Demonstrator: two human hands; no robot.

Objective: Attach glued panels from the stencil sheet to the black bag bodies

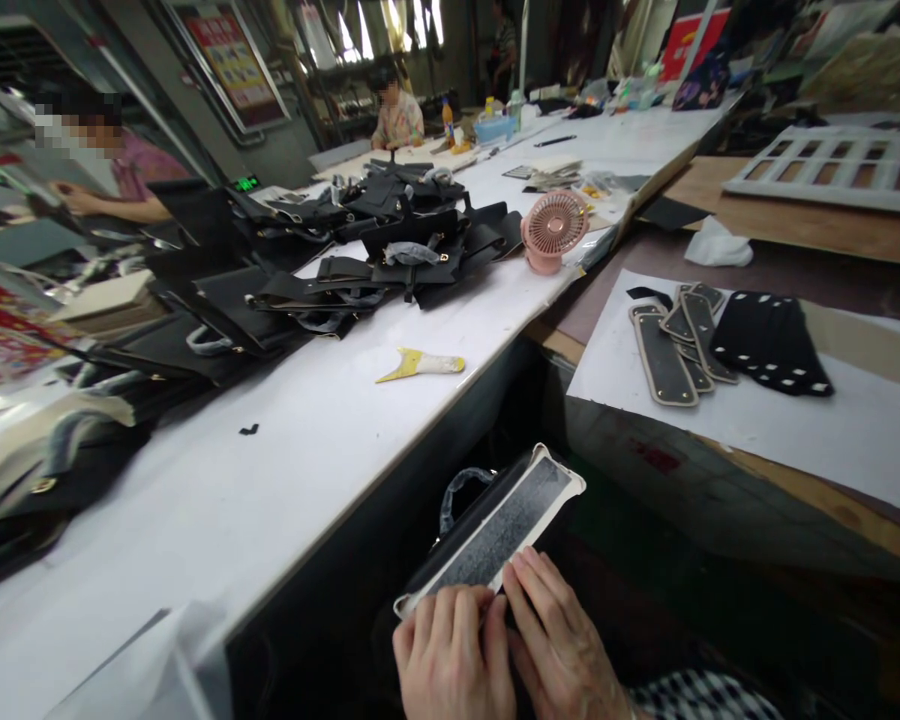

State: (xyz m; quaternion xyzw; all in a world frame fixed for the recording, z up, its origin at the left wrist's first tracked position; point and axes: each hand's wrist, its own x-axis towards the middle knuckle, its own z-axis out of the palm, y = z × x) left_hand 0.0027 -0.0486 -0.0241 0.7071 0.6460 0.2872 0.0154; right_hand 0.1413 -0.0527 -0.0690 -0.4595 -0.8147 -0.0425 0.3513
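Observation:
A black bag [495, 532] with a light-edged, dark speckled panel faces up at the lower centre, a wrapped handle showing behind it. My left hand [454, 650] lies over the panel's near left end, fingers curled and pressed on its edge. Beside it, my right hand [562, 630] has its fingers together along the panel's light near edge. The two hands almost touch. Their thumbs are partly hidden.
A long white table [330, 440] bears black bag pieces [412, 240], a yellow-and-white tool [421, 364] and a pink fan [555, 228]. On the right, another table holds trimmed dark panels [666, 358] and a slatted rack [832, 165]. Two people sit across the white table.

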